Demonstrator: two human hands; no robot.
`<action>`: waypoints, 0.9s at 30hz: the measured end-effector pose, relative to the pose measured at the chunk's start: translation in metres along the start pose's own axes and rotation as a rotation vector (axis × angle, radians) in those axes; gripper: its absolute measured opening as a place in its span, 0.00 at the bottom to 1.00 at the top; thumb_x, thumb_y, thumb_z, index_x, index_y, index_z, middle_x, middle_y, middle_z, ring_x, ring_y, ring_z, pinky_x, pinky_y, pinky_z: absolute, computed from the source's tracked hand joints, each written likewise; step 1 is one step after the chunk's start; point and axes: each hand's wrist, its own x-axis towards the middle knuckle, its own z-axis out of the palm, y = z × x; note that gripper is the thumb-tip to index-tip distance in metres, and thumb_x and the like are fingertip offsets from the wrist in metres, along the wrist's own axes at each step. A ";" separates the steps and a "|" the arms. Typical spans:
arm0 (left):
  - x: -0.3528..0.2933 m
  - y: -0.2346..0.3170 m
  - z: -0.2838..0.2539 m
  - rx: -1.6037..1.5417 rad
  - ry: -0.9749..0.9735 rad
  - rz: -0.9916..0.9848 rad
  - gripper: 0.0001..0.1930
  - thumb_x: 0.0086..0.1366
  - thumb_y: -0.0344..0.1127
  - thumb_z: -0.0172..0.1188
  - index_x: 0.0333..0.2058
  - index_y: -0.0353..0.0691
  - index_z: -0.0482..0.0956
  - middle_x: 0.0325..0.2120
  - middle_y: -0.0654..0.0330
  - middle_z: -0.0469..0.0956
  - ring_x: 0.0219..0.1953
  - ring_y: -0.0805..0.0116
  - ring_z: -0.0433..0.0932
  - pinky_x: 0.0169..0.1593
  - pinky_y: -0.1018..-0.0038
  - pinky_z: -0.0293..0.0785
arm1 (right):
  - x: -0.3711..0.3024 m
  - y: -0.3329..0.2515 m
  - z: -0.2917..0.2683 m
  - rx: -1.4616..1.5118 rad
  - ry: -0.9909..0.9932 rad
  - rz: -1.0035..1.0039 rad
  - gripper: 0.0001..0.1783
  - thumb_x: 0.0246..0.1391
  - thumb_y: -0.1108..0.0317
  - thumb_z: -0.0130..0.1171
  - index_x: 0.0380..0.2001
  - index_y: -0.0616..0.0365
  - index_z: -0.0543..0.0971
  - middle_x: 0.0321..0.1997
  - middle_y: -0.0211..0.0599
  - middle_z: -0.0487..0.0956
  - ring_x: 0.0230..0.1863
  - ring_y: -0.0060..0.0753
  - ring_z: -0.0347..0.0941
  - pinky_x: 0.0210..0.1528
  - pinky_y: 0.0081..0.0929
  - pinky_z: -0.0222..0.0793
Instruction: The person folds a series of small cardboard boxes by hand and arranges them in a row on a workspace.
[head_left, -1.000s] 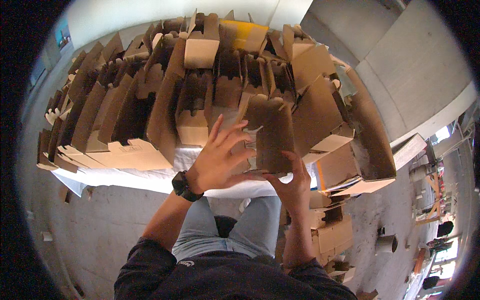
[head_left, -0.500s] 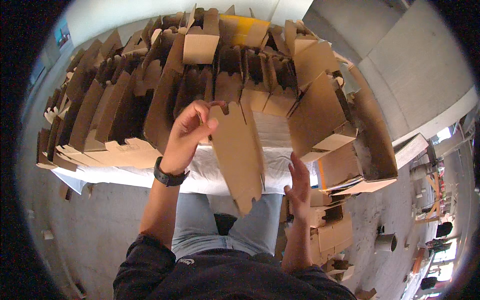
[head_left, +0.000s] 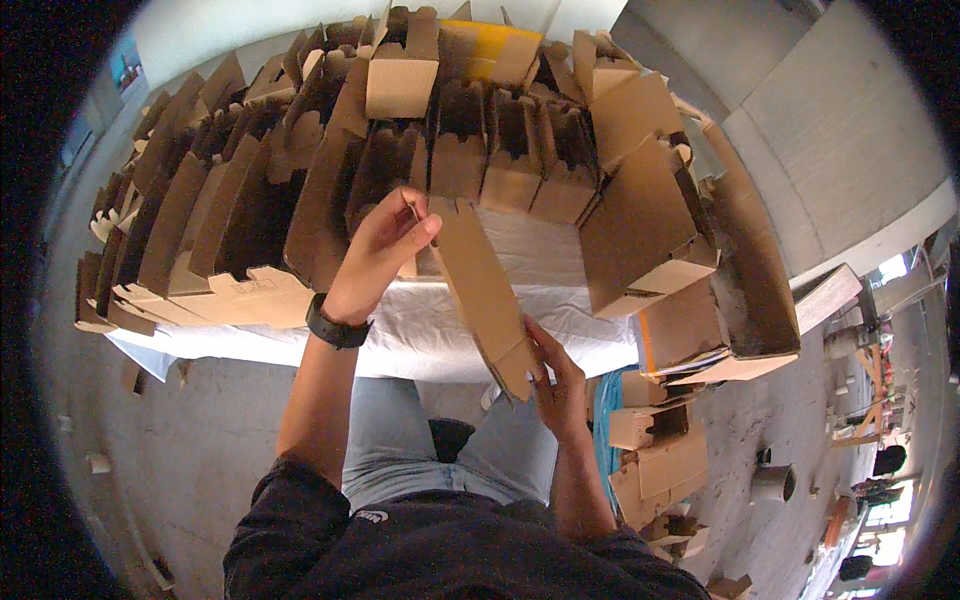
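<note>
A long, narrow folded piece of cardboard (head_left: 483, 290) with notched ends hangs slanted in front of me, above the white-covered table edge and my legs. My left hand (head_left: 388, 245), a black watch on its wrist, pinches the upper left corner between thumb and fingers. At the lower right edge, my right hand (head_left: 560, 388) has its fingers closed on the cardboard; part of the grip is hidden. Just beyond, open cardboard bins (head_left: 512, 180) stand side by side on the white cloth (head_left: 535, 245).
Many tall cardboard bins (head_left: 225, 225) crowd the table on the left. A large open box (head_left: 640, 225) and a longer one (head_left: 755, 300) stand at the right. More cardboard (head_left: 670, 465) is stacked on the floor beside my right leg, near a grey bucket (head_left: 772, 483).
My right hand has moved left and closed on the lower edge of the cardboard. The cardboard has turned and looks narrower, its lower end shifted right. My left hand keeps its pinch.
</note>
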 end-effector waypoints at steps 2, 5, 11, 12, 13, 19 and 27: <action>-0.001 -0.006 0.005 0.009 0.063 0.051 0.13 0.62 0.33 0.62 0.41 0.41 0.69 0.33 0.70 0.67 0.40 0.79 0.67 0.46 0.81 0.62 | 0.003 -0.002 0.008 -0.095 0.104 -0.041 0.31 0.49 0.88 0.52 0.58 0.57 0.69 0.60 0.40 0.71 0.59 0.35 0.68 0.60 0.33 0.64; -0.001 -0.023 0.011 0.007 0.089 0.107 0.23 0.57 0.33 0.67 0.50 0.40 0.69 0.36 0.68 0.69 0.42 0.77 0.68 0.47 0.80 0.63 | 0.000 -0.010 0.019 0.015 0.332 0.032 0.28 0.50 0.88 0.50 0.55 0.59 0.71 0.57 0.40 0.74 0.57 0.35 0.70 0.57 0.33 0.68; 0.005 -0.033 -0.011 0.340 -0.097 -0.015 0.33 0.53 0.30 0.68 0.57 0.39 0.66 0.49 0.64 0.70 0.55 0.73 0.65 0.59 0.74 0.58 | -0.001 0.007 0.017 -0.096 0.556 -0.059 0.27 0.50 0.90 0.45 0.53 0.59 0.73 0.52 0.38 0.77 0.51 0.32 0.73 0.45 0.23 0.75; 0.008 -0.038 -0.011 0.328 -0.101 -0.001 0.33 0.52 0.32 0.69 0.56 0.39 0.67 0.48 0.63 0.70 0.53 0.72 0.66 0.58 0.75 0.59 | 0.001 0.007 0.015 -0.124 0.552 -0.072 0.27 0.50 0.90 0.45 0.53 0.59 0.73 0.52 0.38 0.77 0.51 0.31 0.74 0.44 0.23 0.75; 0.011 -0.046 -0.010 0.317 -0.104 0.014 0.33 0.52 0.34 0.70 0.56 0.39 0.67 0.46 0.63 0.70 0.51 0.71 0.67 0.57 0.75 0.60 | 0.003 0.007 0.012 -0.151 0.548 -0.086 0.27 0.50 0.90 0.45 0.53 0.59 0.73 0.51 0.38 0.77 0.51 0.31 0.74 0.43 0.22 0.75; 0.005 -0.066 -0.007 0.402 -0.099 0.109 0.33 0.52 0.35 0.69 0.56 0.39 0.66 0.50 0.58 0.68 0.54 0.66 0.65 0.60 0.71 0.58 | -0.002 0.014 0.008 -0.195 0.530 -0.113 0.21 0.57 0.81 0.43 0.53 0.61 0.72 0.51 0.40 0.77 0.50 0.32 0.74 0.43 0.24 0.74; -0.032 -0.076 0.018 0.652 0.130 0.279 0.29 0.58 0.34 0.61 0.58 0.40 0.64 0.59 0.51 0.61 0.62 0.55 0.58 0.65 0.63 0.52 | -0.008 0.024 0.017 0.026 0.515 -0.156 0.26 0.66 0.55 0.39 0.56 0.65 0.67 0.52 0.44 0.74 0.52 0.34 0.71 0.53 0.30 0.66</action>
